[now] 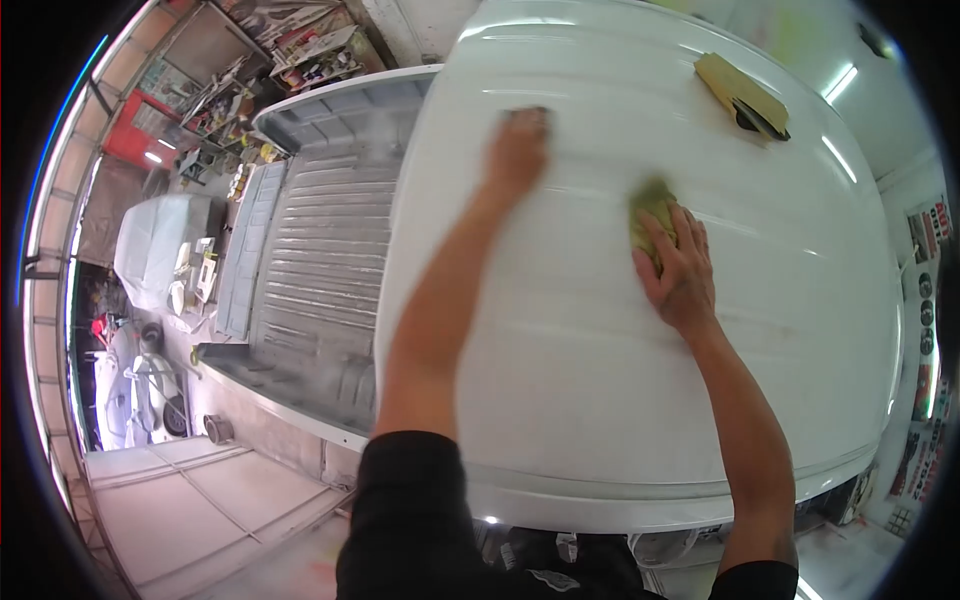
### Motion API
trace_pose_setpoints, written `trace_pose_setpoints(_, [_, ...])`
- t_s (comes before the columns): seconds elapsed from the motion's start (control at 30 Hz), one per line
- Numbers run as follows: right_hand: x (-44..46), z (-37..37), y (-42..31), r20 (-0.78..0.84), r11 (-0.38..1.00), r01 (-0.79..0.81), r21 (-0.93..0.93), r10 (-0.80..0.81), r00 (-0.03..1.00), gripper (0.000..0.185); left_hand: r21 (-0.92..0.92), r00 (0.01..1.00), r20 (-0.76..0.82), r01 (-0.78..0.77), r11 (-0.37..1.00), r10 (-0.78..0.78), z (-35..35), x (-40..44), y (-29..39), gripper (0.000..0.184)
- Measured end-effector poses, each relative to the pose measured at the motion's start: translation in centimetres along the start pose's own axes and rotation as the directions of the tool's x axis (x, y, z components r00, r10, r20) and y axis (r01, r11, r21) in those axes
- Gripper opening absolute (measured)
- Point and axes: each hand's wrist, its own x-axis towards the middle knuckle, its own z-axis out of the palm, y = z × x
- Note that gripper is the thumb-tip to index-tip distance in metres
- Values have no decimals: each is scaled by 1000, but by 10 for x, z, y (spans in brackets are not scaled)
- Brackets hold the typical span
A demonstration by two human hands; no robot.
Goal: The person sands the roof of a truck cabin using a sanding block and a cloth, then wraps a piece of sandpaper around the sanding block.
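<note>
A white vehicle roof [580, 400] spreads out below both arms. My left hand [517, 152] is on its upper left part, blurred by motion, with a small dark thing at the fingertips that is too smeared to make out. Right of the roof's middle, my right hand [682, 268] presses a yellow-green cloth [653, 215] against the surface, its fingers resting over the cloth's right side. A folded brown paper [740, 92] with a dark piece under its lower end lies on the roof at the upper right.
Left of the roof is a grey ribbed truck bed [325, 250]. Farther left stand a covered vehicle [160, 245] and a motorbike [150, 390]. Cluttered shelves [315, 60] are at the top left. Posters [925, 300] hang on the right wall.
</note>
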Motion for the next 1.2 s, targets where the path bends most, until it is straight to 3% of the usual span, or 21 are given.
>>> trace_pose_setpoints(0.03, [0,0,2,8,1000,0,-14,0,1000,51,-30,997,-17,73,997,-73,-6,-4,-43,42])
trace_pose_setpoints(0.07, [1,0,2,10,1000,-3,-23,3,1000,51,-105,892,278,398,912,-357,-34,10,-65,40])
trace_pose_setpoints(0.1, [1,0,0,18,1000,-1,-23,1,1000,51,-70,855,313,454,888,-412,-61,19,-70,39])
trace_pose_setpoints(0.2, [0,1,2,15,1000,-6,-5,7,1000,51,82,934,176,302,950,-312,-51,-6,-49,39])
trace_pose_setpoints(0.3, [0,-1,2,23,1000,-20,-20,20,1000,52,-18,936,276,235,972,-221,-103,-54,-4,40])
trace_pose_setpoints(0.4, [1,-2,1,28,1000,-18,-15,18,999,52,-48,903,341,295,954,-262,-94,-28,-20,41])
trace_pose_setpoints(0.53, [2,-4,3,33,1000,-2,-27,3,999,51,72,854,363,375,924,-374,-35,52,-64,43])
trace_pose_setpoints(0.63, [0,-4,0,29,1000,1,-9,-1,1000,51,24,884,327,347,938,-336,-49,30,-41,44])
trace_pose_setpoints(0.7, [0,-2,4,23,1000,-2,-15,3,1000,51,-64,940,277,224,973,-198,-90,-21,-10,43])
trace_pose_setpoints(0.8, [1,-2,4,31,1000,-8,-21,8,999,52,-54,939,329,120,991,-96,-100,-51,-31,41])
trace_pose_setpoints(0.87, [1,-4,3,51,1000,-9,-9,9,999,53,-72,934,299,228,971,-197,-80,-17,-57,41])
trace_pose_setpoints(0.9, [2,-5,3,51,1000,-8,-8,8,999,53,-29,936,251,263,964,-247,-54,1,-84,42])
trace_pose_setpoints(0.97, [1,-3,2,37,1000,-4,-11,5,999,53,116,871,308,365,924,-383,-25,43,-105,43])
trace_pose_setpoints(1.07, [1,-4,4,14,1000,9,-14,-9,1000,53,72,902,267,334,940,-341,-35,21,-91,41])
trace_pose_setpoints(1.1, [1,-1,4,9,1000,14,-12,-14,1000,53,-52,848,361,435,899,-389,-75,6,-68,41])
trace_pose_setpoints(1.17, [0,-3,-1,28,1000,0,2,0,1000,52,-22,957,231,186,982,-176,-116,-58,-48,41])
trace_pose_setpoints(1.2, [4,-4,1,26,1000,-8,-2,8,1000,52,-16,964,224,152,988,-144,-119,-65,-54,42])
